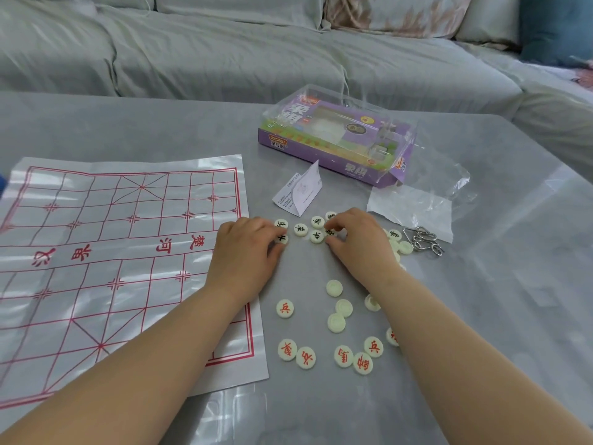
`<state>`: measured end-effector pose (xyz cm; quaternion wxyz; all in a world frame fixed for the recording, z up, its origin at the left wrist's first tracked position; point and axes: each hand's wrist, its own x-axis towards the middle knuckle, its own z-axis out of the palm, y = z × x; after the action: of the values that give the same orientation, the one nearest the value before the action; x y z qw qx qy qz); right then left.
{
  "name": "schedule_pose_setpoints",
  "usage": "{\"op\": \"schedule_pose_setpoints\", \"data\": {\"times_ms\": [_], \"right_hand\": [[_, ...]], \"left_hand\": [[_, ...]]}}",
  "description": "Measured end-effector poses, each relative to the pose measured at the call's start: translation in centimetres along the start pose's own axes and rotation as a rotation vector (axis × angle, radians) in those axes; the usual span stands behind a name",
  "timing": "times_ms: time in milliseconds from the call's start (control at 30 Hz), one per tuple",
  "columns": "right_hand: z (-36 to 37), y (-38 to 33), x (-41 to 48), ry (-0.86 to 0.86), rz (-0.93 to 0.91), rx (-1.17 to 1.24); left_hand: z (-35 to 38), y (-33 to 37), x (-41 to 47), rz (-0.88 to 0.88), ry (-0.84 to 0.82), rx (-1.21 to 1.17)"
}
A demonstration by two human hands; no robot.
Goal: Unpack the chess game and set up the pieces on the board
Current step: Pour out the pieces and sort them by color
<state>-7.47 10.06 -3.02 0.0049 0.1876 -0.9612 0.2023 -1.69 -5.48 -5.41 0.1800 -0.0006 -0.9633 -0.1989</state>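
Board sheet (128,252) spread flat, left on tabletop (481,316), no pieces on it. Box (337,139) lies beyond. Pieces loose just right of sheet: black-lettered pieces (301,229) far, red-lettered pieces (285,308) near, a few face-down. Left hand (247,248) and right hand (359,242) each pinch one black-lettered piece. Step, likely: sorting by colour. Next: carry pieces to grid intersections.

Of the person, only two arms show. The left forearm (144,358) and the right forearm (465,358) are both bare along all of their visible length, from the lower edge of the view up to the wrist. The left hand (247,248) and the right hand (359,242) are bare as well, each with plain, uncovered fingers and knuckles.
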Motion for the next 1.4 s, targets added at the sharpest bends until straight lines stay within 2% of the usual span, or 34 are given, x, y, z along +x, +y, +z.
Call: {"op": "schedule_pose_setpoints", "data": {"times_ms": [233, 367, 567, 733, 833, 1000, 1167, 1233, 1333, 1400], "right_hand": [[-1.1, 0.3, -1.6, 0.070, 0.034, 0.131], [-2.0, 0.5, -5.8, -0.108, -0.021, 0.137], [-2.6, 0.5, -8.8, -0.139, -0.093, 0.078], [-1.8, 0.6, -9.2, -0.170, -0.134, 0.024], [-1.7, 0.4, -9.0, -0.137, -0.160, 0.026], [-1.9, 0.5, -8.2, -0.184, -0.117, -0.049], [-3.1, 0.5, -7.1, -0.223, 0.050, 0.126], [-3.4, 0.7, -6.4, -0.239, 0.073, 0.139], [-3.3, 0.9, -5.5, -0.227, 0.087, 0.135], [-3.3, 1.2, -5.3, -0.206, 0.105, 0.162]], "left_hand": [[-0.3, -0.2, 0.0, 0.080, -0.010, -0.028], [-1.5, 0.3, -0.4, 0.120, 0.045, 0.016], [-2.3, 1.8, -0.2, 0.244, 0.071, 0.043], [-3.2, 3.4, -0.2, 0.360, -0.098, 0.043], [-3.3, 3.1, -0.7, 0.294, -0.248, 0.151], [-3.6, 1.2, -2.0, 0.132, -0.285, 0.188], [-3.5, -1.1, -3.4, 0.176, -0.197, 0.148], [-3.7, -1.3, -3.6, 0.126, -0.202, 0.139], [-4.1, 0.0, -3.5, 0.166, -0.149, 0.113], [-4.0, 2.0, -3.1, 0.187, -0.206, 0.084]]}}
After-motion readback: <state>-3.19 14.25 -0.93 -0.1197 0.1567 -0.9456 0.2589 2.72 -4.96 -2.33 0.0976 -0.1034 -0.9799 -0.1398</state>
